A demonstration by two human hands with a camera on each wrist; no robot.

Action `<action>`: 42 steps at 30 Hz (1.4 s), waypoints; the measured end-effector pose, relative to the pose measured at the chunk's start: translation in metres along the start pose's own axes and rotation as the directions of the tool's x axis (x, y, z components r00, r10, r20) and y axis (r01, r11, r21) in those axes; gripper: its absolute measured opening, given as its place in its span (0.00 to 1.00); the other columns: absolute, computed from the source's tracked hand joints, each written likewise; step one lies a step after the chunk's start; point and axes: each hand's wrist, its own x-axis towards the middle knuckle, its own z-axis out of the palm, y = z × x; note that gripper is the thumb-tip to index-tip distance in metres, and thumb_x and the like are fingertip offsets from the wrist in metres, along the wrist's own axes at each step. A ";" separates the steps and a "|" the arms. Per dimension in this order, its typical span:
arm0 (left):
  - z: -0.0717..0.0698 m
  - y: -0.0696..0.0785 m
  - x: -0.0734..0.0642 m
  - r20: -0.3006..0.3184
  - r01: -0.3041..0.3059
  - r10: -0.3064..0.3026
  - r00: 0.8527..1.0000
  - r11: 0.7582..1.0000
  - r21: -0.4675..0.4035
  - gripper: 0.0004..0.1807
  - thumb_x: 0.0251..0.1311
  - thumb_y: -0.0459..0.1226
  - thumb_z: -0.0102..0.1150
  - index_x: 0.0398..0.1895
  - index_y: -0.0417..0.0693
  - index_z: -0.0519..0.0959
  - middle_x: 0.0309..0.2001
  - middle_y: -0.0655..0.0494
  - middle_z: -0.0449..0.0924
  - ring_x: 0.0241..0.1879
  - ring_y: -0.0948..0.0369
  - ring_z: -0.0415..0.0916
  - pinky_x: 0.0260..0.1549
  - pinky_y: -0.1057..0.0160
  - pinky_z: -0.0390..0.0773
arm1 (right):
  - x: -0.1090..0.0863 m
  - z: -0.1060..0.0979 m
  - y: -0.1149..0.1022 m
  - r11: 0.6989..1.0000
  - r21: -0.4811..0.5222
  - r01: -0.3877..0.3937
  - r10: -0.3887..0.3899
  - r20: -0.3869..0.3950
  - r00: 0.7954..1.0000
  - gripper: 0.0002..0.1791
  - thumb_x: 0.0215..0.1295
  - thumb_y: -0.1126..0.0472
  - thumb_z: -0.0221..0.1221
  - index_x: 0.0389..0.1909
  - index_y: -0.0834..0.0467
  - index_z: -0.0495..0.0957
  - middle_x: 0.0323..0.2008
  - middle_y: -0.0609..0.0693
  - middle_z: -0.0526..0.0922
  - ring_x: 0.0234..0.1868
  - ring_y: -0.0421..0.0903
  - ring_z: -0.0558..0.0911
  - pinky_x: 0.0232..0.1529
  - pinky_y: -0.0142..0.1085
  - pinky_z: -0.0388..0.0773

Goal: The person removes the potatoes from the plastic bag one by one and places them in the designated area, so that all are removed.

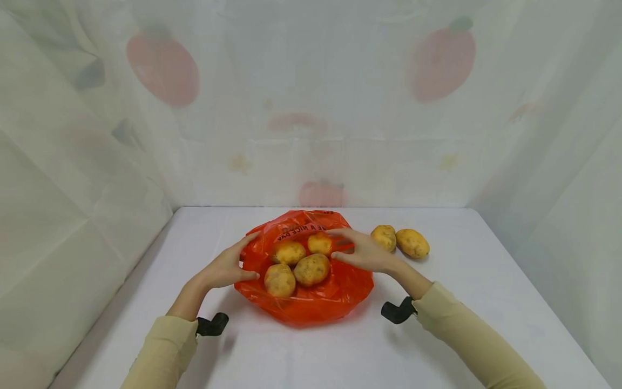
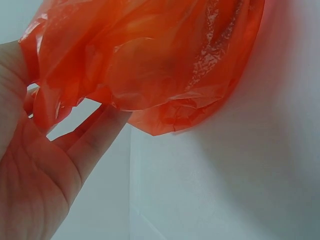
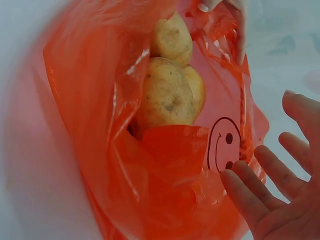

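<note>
A red plastic bag (image 1: pixel 303 310) stands wide-mouthed on the table, with printed lettering on its far inner side. Several potatoes (image 1: pixel 312 270) lie inside it, and the right wrist view shows them clustered beside a printed smiley face (image 3: pixel 224 145). At the bag's left rim is my left hand (image 1: pixel 227 268), fingers extended along the plastic and thumb apart from them. A fold of the bag (image 2: pixel 52 102) hangs between that thumb and the fingers. My right hand (image 1: pixel 364 251) reaches over the bag's right side, fingers spread and straight, with nothing held in it.
Two more potatoes, one rounder (image 1: pixel 384 237) and one longer (image 1: pixel 413 243), lie side by side on the white table (image 1: pixel 486 302) right of the bag. Pale fruit-print curtains (image 1: pixel 311 81) enclose the table's back and sides. Black mounts (image 1: pixel 398 310) sit at both wrists.
</note>
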 end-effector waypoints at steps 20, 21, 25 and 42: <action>0.000 0.000 0.000 -0.001 0.014 -0.014 1.000 1.000 0.006 0.50 0.48 0.38 0.68 0.72 0.60 0.48 0.61 0.48 0.65 0.54 0.50 0.68 0.49 0.49 0.75 | 0.021 0.008 -0.004 0.998 -0.068 0.006 0.001 0.103 0.995 0.29 0.61 0.58 0.59 0.63 0.54 0.65 0.60 0.57 0.70 0.60 0.54 0.69 0.56 0.50 0.71; 0.000 0.000 0.000 0.000 0.014 -0.014 1.000 1.000 0.004 0.50 0.48 0.38 0.68 0.72 0.60 0.48 0.61 0.48 0.65 0.54 0.50 0.68 0.49 0.49 0.75 | 0.022 0.008 -0.004 0.997 -0.076 -0.001 0.009 0.104 0.995 0.29 0.61 0.57 0.59 0.63 0.54 0.65 0.60 0.57 0.70 0.60 0.53 0.69 0.57 0.50 0.70; 0.000 -0.002 0.001 -0.001 -0.001 0.001 1.000 1.000 0.013 0.50 0.48 0.39 0.68 0.71 0.61 0.48 0.63 0.47 0.63 0.56 0.49 0.67 0.50 0.47 0.74 | 0.026 0.010 0.000 0.993 -0.115 -0.016 0.028 0.103 0.994 0.28 0.60 0.56 0.59 0.62 0.52 0.66 0.59 0.56 0.71 0.60 0.52 0.69 0.59 0.49 0.68; 0.002 -0.004 0.002 0.001 -0.001 0.001 1.000 1.000 -0.001 0.51 0.47 0.38 0.69 0.71 0.64 0.47 0.64 0.49 0.61 0.55 0.48 0.68 0.49 0.49 0.75 | 0.032 0.019 0.022 0.987 -0.145 -0.062 0.080 0.125 0.989 0.27 0.61 0.54 0.59 0.60 0.59 0.68 0.58 0.54 0.72 0.57 0.49 0.73 0.57 0.44 0.71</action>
